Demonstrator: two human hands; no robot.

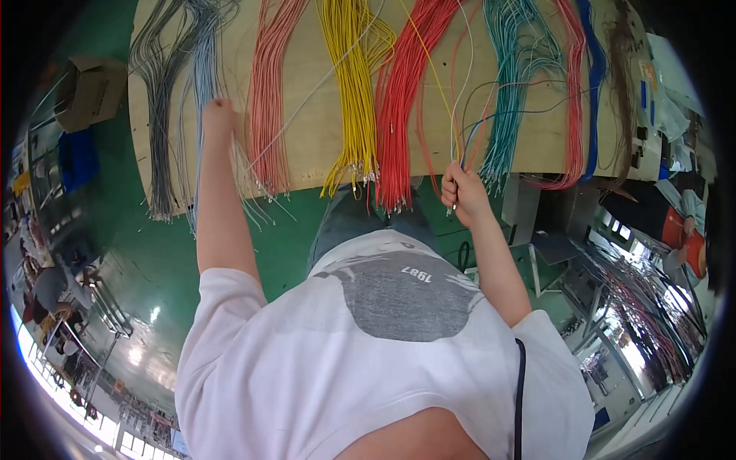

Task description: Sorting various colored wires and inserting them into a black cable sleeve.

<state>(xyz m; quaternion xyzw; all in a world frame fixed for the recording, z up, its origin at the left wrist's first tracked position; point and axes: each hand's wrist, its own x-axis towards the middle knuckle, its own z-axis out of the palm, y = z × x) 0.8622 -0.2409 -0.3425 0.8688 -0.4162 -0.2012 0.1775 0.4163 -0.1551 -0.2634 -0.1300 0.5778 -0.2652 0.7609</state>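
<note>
The right hand (462, 188) sits at about three o'clock from the picture's centre, closed in a fist around a thin mixed bunch of wires (469, 130). The bunch holds white, blue, yellow and dark strands that rise from the fist toward twelve o'clock and fan out across the board; short metal-tipped ends poke out just below the fingers.

The left hand (218, 115) is at about ten o'clock, arm stretched out, fingers curled down onto the pale blue-grey wire bundle (201, 69). Whether it pinches a single strand or merely rests on the bundle cannot be told. Loose whitish strands trail from beneath it toward five o'clock.

Between the two hands hang thick, straight bundles over the edge of a plywood board (314, 146): salmon-pink wires (268, 100), then yellow wires (351, 84), then red wires (402, 100), all ending in small metal terminals at the board's near edge. At one o'clock from the right hand lie teal wires (510, 84), with a red loop and a blue strand beyond. At the far nine o'clock side sit grey wires (157, 115) and a cardboard box (90, 92) on the green floor (153, 253).
</note>
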